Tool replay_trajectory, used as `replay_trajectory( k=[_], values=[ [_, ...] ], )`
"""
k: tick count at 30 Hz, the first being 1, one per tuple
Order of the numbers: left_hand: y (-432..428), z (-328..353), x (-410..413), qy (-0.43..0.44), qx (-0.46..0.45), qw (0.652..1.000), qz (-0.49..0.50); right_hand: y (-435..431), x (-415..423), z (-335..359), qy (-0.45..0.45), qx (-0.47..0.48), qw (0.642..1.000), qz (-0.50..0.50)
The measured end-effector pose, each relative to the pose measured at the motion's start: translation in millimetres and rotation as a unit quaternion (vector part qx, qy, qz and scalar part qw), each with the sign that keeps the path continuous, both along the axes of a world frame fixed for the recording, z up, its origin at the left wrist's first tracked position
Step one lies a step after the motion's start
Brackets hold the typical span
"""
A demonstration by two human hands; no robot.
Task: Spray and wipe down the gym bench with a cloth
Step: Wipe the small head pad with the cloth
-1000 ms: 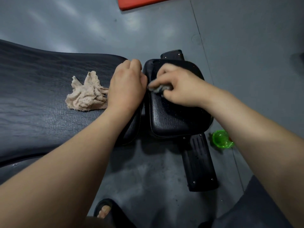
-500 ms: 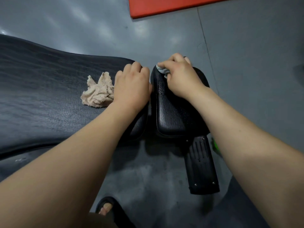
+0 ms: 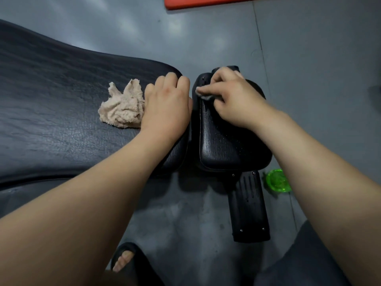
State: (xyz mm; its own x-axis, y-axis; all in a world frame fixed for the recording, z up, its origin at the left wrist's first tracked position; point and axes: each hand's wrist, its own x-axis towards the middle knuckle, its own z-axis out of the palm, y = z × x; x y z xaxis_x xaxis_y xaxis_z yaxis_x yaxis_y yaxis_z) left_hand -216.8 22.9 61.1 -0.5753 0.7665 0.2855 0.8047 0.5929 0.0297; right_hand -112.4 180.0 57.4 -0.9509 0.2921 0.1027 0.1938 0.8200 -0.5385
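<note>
**Wiping the seat pad of a gym bench.**
The seat pad, black, grained and beaded with droplets, lies under the right hand, whose fingers pinch a grey cloth against its far left corner. The left hand curls its fingers over the long pad's end, probably as a brace. A beige rag lies spare beside it.

Bench pad lies open beyond 1 crumpled rag (beside the left hand).
</note>
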Motion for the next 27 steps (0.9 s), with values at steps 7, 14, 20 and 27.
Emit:
replay_trajectory(
  k=[7,14,20,27],
  values=[
    [0,1,-1,-0.01,0.003,1.0,0.004,6,-31,-3,-0.004,0.005,0.997,-0.082],
    [0,1,-2,-0.011,-0.002,1.0,0.001,-14,8,2,-0.006,-0.002,0.999,0.041],
    [0,4,0,-0.016,-0.015,1.0,0.005,-29,42,7,-0.024,-0.005,0.996,0.082],
    [-1,6,3,-0.018,-0.023,1.0,0.006,-49,62,28,-0.106,-0.065,0.984,0.124]
  ],
)
